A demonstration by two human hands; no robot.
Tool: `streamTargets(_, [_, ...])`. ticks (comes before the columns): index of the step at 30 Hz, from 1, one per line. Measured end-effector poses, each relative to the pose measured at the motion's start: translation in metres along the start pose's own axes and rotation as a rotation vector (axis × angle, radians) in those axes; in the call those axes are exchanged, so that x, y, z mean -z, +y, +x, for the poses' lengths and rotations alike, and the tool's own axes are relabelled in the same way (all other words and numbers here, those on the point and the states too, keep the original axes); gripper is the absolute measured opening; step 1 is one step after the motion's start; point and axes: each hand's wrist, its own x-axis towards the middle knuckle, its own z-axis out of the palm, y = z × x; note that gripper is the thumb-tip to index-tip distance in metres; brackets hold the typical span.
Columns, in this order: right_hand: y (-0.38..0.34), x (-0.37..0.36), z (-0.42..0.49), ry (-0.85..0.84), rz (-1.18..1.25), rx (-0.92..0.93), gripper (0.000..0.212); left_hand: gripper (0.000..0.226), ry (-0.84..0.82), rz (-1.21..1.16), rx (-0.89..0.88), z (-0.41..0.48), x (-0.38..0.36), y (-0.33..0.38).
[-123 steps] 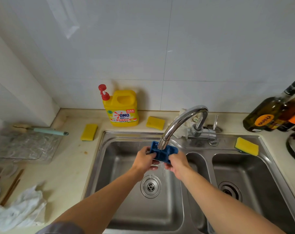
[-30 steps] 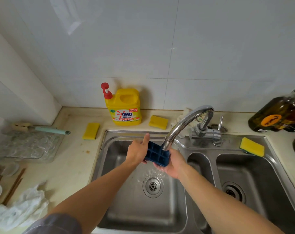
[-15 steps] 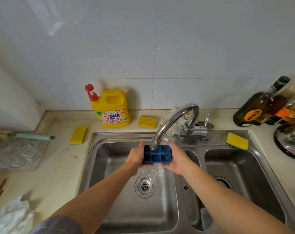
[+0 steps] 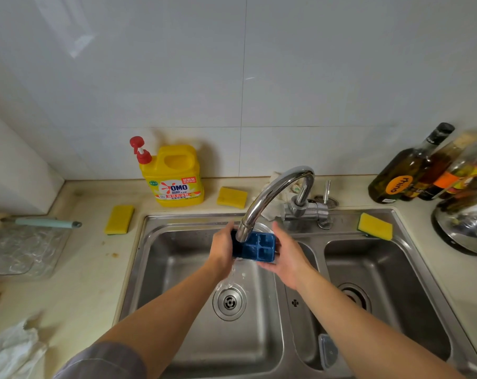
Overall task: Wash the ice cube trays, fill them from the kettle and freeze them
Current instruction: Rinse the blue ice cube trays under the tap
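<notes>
Left hand (image 4: 223,248) grips the left short end of the blue ice cube tray (image 4: 261,247), thumb raised along the far edge, remaining fingers curled underneath and mostly hidden. Right hand (image 4: 286,259) holds the right end, thumb up by the far right corner, fingers wrapped below the tray. The tray is at frame centre, over the left basin of the steel double sink (image 4: 177,218), cells facing up, four of them visible. Its left part is hidden behind the chrome faucet spout (image 4: 270,194), whose mouth sits right above it. Water (image 4: 229,277) runs off the tray's near left edge toward the drain (image 4: 229,302) at 6 o'clock. Both forearms reach in from the bottom edge, bare, wrists roughly level, and a grey sleeve shows at 7 o'clock. At 11 o'clock from the tray, a yellow detergent jug (image 4: 174,176) with a red pump stands on the bench (image 4: 81,269), its label reading "OMO" with small print too fine to read. Yellow sponges lie at 9 o'clock (image 4: 119,219), 12 o'clock (image 4: 231,197) and 3 o'clock (image 4: 375,226). At 2 o'clock there are dark bottles (image 4: 406,170); one has an orange oval label with sideways lettering I cannot read for sure. A shiny steel vessel (image 4: 464,222) sits at the right edge.
</notes>
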Motion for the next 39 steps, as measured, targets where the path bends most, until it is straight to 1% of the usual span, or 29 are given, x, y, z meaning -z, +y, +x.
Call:
streamTargets(3, [0.005, -0.004, 0.001, -0.055, 0.001, -0.097, 0.052, 0.045, 0.027, 0.155, -0.147, -0.003, 0.005, 0.004])
streamTargets(5, [0.007, -0.009, 0.0, -0.074, -0.003, -0.152, 0.057, 0.055, 0.059, 0.236, -0.164, -0.004, 0.013, 0.003])
streamTargets(7, [0.009, -0.016, 0.002, -0.047, -0.105, -0.173, 0.059, 0.061, 0.078, 0.276, -0.095, -0.004, 0.024, -0.002])
streamTargets(10, [0.01, -0.021, 0.004, -0.008, -0.3, -0.169, 0.061, 0.066, 0.018, 0.262, 0.052, -0.006, 0.033, -0.012])
streamTargets(12, [0.01, -0.016, 0.005, 0.032, -0.392, -0.133, 0.064, 0.059, -0.043, 0.245, 0.083, -0.008, 0.031, -0.018])
streamTargets(14, [0.008, -0.006, 0.006, 0.089, -0.452, -0.081, 0.065, 0.04, -0.111, 0.177, 0.098, -0.01, 0.024, -0.024])
streamTargets(15, [0.006, -0.001, 0.006, 0.098, -0.466, -0.06, 0.062, 0.031, -0.148, 0.119, 0.111, -0.011, 0.022, -0.026])
streamTargets(16, [0.004, 0.003, 0.006, 0.087, -0.468, -0.042, 0.055, 0.027, -0.185, 0.044, 0.121, -0.011, 0.02, -0.029])
streamTargets(18, [0.0, 0.01, 0.004, 0.022, -0.444, -0.013, 0.033, 0.037, -0.213, -0.07, 0.136, -0.011, 0.018, -0.031])
streamTargets(19, [-0.002, 0.013, 0.004, -0.014, -0.442, -0.007, 0.025, 0.042, -0.206, -0.069, 0.129, -0.011, 0.017, -0.031])
streamTargets(20, [-0.002, 0.015, 0.003, -0.041, -0.463, -0.006, 0.023, 0.044, -0.179, -0.017, 0.103, -0.011, 0.017, -0.03])
streamTargets(21, [0.0, 0.015, 0.003, -0.047, -0.504, -0.003, 0.025, 0.042, -0.139, 0.084, 0.062, -0.011, 0.016, -0.029])
streamTargets(23, [0.006, 0.012, 0.002, 0.004, -0.615, 0.037, 0.031, 0.037, -0.091, 0.287, -0.023, -0.011, 0.014, -0.027])
streamTargets(25, [0.015, 0.006, 0.002, 0.089, -0.697, 0.11, 0.032, 0.035, -0.077, 0.407, -0.093, -0.011, 0.014, -0.027])
streamTargets(27, [0.023, 0.0, 0.003, 0.137, -0.703, 0.152, 0.031, 0.036, -0.042, 0.468, -0.148, -0.012, 0.014, -0.027])
streamTargets(29, [0.028, -0.006, 0.005, 0.145, -0.689, 0.164, 0.032, 0.038, 0.006, 0.46, -0.164, -0.013, 0.017, -0.026])
streamTargets(33, [0.029, -0.016, 0.01, 0.104, -0.624, 0.162, 0.028, 0.036, 0.056, 0.304, -0.101, -0.015, 0.026, -0.025])
streamTargets(35, [0.028, -0.018, 0.012, 0.06, -0.607, 0.127, 0.034, 0.036, 0.059, 0.258, -0.096, -0.015, 0.029, -0.024])
streamTargets(37, [0.029, -0.019, 0.017, 0.086, -0.742, 0.158, 0.043, 0.033, 0.033, 0.251, -0.116, -0.017, 0.029, -0.022])
streamTargets(39, [0.028, -0.022, 0.02, 0.176, -0.888, 0.209, 0.048, 0.028, 0.001, 0.299, -0.169, -0.019, 0.026, -0.022])
